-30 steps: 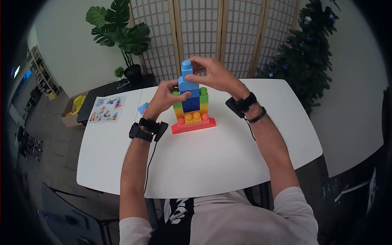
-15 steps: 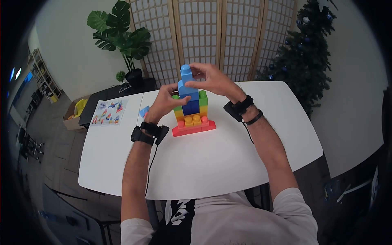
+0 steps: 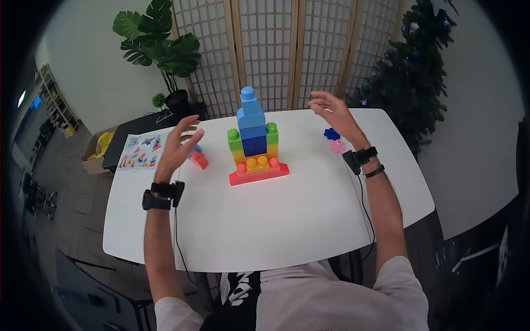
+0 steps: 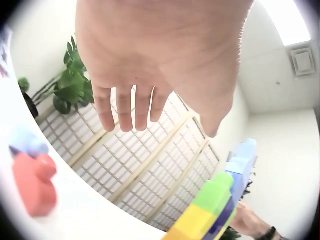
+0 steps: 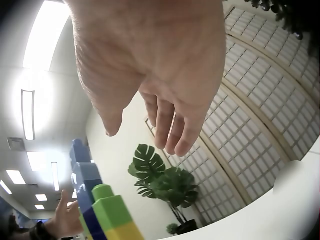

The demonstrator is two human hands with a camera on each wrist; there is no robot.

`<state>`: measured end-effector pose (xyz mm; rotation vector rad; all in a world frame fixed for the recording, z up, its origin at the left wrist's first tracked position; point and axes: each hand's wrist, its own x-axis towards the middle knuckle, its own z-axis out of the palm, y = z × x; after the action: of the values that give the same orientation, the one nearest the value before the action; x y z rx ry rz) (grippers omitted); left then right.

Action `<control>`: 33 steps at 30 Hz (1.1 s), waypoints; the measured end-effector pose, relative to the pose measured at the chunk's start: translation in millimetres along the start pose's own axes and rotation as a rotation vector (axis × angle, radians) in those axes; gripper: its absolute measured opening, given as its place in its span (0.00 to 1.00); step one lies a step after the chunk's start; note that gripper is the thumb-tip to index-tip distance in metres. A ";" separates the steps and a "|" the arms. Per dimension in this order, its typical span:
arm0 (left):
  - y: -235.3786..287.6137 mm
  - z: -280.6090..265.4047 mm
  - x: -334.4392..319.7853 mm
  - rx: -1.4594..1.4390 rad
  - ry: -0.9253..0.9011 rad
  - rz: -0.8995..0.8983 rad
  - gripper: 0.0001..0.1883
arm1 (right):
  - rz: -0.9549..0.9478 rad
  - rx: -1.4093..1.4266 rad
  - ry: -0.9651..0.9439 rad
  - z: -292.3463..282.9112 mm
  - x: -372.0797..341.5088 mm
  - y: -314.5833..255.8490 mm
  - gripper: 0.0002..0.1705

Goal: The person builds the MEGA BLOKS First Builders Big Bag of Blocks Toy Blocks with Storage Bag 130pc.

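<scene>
A tower of toy building blocks (image 3: 255, 146) stands upright on the table, with a long red base, orange and yellow blocks above it, green ones at the sides, and dark and light blue ones up the middle. To its left, my left hand (image 3: 178, 149) is raised with relaxed fingers and holds nothing. My right hand (image 3: 335, 115) hovers on the other side, fingers loosely extended and also holding nothing. Both palms face the tower from a distance. Close by the left hand lies a red block (image 3: 199, 160), with a light blue block (image 4: 29, 142) behind it.
Near the right hand lie a dark blue piece (image 3: 332, 134) and a pink piece (image 3: 337, 146). A printed sheet of block models (image 3: 142, 151) lies on the white table (image 3: 309, 220) at left. Cables (image 3: 364, 209) trail from both wrists.
Both hands have let go of the tower and moved apart, the left one leftward and the right one rightward. The tower stays standing. The red, dark blue and pink pieces have come into view.
</scene>
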<state>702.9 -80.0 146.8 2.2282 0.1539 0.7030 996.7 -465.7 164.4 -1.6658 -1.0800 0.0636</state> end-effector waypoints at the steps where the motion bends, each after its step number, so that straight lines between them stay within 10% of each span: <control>1: -12.8 -10.7 -9.7 0.069 0.049 -0.019 0.26 | 0.032 -0.023 0.052 -15.7 -5.6 17.5 0.28; 11: -95.2 -51.4 -97.2 0.245 0.045 -0.203 0.23 | 0.193 -0.400 0.042 -72.8 -85.4 101.1 0.14; 24: -76.1 -18.5 -55.7 0.496 -0.035 0.153 0.35 | 0.114 -0.269 0.021 -33.0 -77.5 74.0 0.11; 33: -100.9 -9.2 -30.5 0.375 0.041 -0.124 0.29 | 0.281 -0.134 -0.029 -23.4 -69.6 37.5 0.09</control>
<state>683.4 -14.3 66.1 2.5318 0.4749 0.6961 991.6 -529.3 112.2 -1.9349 -0.8803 0.2017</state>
